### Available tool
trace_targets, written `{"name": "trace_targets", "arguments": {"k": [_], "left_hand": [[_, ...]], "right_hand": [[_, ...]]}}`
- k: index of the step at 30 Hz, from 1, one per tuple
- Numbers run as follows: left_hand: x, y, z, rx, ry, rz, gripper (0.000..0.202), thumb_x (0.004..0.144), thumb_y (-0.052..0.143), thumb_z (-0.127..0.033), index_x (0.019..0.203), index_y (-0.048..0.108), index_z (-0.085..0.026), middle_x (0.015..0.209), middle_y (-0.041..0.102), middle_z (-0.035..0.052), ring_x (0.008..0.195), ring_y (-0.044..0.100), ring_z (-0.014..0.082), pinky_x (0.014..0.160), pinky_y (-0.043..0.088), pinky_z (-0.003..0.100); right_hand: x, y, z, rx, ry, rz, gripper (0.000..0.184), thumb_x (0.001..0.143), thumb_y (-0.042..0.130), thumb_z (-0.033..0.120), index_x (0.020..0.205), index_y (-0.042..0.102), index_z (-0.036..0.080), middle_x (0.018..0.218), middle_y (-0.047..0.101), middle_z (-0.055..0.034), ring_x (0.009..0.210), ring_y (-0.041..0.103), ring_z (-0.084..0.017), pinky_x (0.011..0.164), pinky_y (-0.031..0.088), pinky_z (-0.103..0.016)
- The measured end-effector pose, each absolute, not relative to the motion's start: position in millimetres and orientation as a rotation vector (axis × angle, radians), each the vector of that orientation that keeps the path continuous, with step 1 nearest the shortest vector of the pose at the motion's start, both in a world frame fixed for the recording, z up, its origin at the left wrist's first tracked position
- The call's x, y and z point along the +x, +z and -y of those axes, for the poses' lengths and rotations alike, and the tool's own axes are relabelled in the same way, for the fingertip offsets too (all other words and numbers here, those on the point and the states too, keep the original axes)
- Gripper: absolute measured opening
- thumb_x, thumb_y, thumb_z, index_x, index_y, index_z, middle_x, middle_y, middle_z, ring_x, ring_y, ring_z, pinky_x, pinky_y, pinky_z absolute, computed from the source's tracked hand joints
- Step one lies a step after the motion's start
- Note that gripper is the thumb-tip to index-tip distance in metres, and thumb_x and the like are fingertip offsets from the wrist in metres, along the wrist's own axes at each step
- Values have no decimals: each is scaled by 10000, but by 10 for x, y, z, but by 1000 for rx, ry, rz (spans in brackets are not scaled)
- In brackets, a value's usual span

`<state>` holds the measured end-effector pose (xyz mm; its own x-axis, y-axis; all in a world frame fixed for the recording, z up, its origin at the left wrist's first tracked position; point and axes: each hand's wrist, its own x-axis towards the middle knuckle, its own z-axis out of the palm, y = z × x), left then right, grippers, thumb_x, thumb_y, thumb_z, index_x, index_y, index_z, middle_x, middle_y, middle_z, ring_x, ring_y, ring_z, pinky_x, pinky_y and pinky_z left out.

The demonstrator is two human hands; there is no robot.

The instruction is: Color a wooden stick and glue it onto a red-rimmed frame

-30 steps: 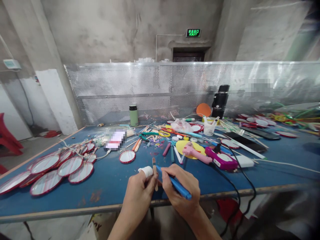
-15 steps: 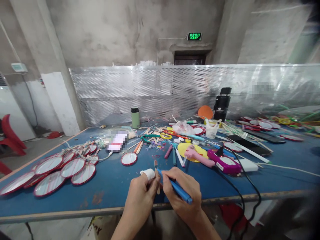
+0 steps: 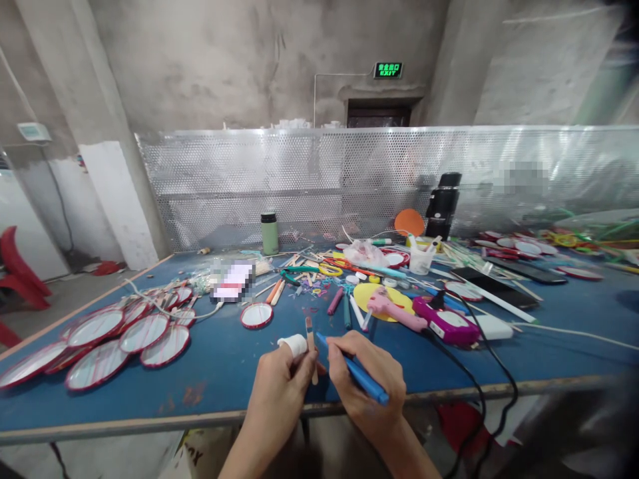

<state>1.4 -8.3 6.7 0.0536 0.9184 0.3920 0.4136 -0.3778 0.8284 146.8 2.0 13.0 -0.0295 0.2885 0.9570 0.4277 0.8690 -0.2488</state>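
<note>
My left hand (image 3: pixel 282 386), its index finger wrapped in white tape (image 3: pixel 294 344), pinches a flat wooden craft stick (image 3: pixel 310 342) held nearly upright. The stick's top end is coloured reddish brown. In my right hand (image 3: pixel 372 379) is a blue marker pen (image 3: pixel 367 380), gripped as for writing, its tip pointing up and left beside the stick. A small gap shows between the pen tip and the stick. Both hands are closed, over the table's front edge. Beyond them lies a round white disc with a red rim (image 3: pixel 256 315).
Overlapping red-rimmed discs (image 3: pixel 154 332) cover the table's left side. A pink glue gun (image 3: pixel 394 313) lies on a yellow disc, beside a purple device (image 3: pixel 444 322) with black cables. Behind are a phone (image 3: pixel 232 281), green bottle (image 3: pixel 269 234), black flask (image 3: pixel 443 206) and loose markers (image 3: pixel 335 301).
The pen tip has moved slightly away from the stick, to the right. My left hand still holds the stick, now more upright. The view has shifted slightly.
</note>
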Motion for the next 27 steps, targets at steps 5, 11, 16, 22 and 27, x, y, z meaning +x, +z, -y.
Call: {"name": "trace_targets", "arguments": {"k": [5, 11, 16, 22, 27], "left_hand": [[4, 62, 97, 1841, 1295, -1339, 336, 937, 503, -368, 668, 581, -183, 605, 624, -16, 578, 544, 131, 577, 341, 223], [6, 49, 70, 1851, 1281, -1341, 335, 940, 499, -367, 669, 566, -183, 599, 605, -24, 573, 529, 125, 575, 322, 225], [12, 45, 61, 1854, 1279, -1346, 333, 946, 494, -364, 670, 543, -185, 602, 591, -29, 581, 513, 123, 573, 313, 226], [10, 45, 72, 1852, 1254, -1350, 339, 948, 481, -392, 683, 529, -187, 611, 575, -25, 587, 497, 128, 583, 315, 233], [21, 66, 65, 1840, 1262, -1332, 369, 949, 468, -421, 664, 512, -191, 605, 572, -23, 586, 506, 128, 586, 323, 230]], "right_hand": [[1475, 103, -18, -570, -97, 1634, 131, 885, 607, 65, 886, 646, 190, 698, 659, -2, 595, 625, -119, 593, 501, -235], [1477, 102, -33, -575, -103, 1652, 131, 884, 606, 58, 862, 637, 183, 680, 639, 4, 587, 607, -113, 591, 483, -230], [1477, 114, -22, -561, -90, 1660, 133, 879, 607, 50, 871, 642, 179, 687, 636, 4, 592, 597, -110, 592, 472, -229], [1474, 91, -42, -559, -71, 1677, 139, 881, 606, 45, 881, 642, 179, 700, 637, 3, 600, 597, -110, 604, 473, -233], [1475, 86, -47, -578, -87, 1670, 125, 885, 613, 57, 875, 644, 178, 695, 630, 5, 601, 589, -108, 595, 463, -230]]}}
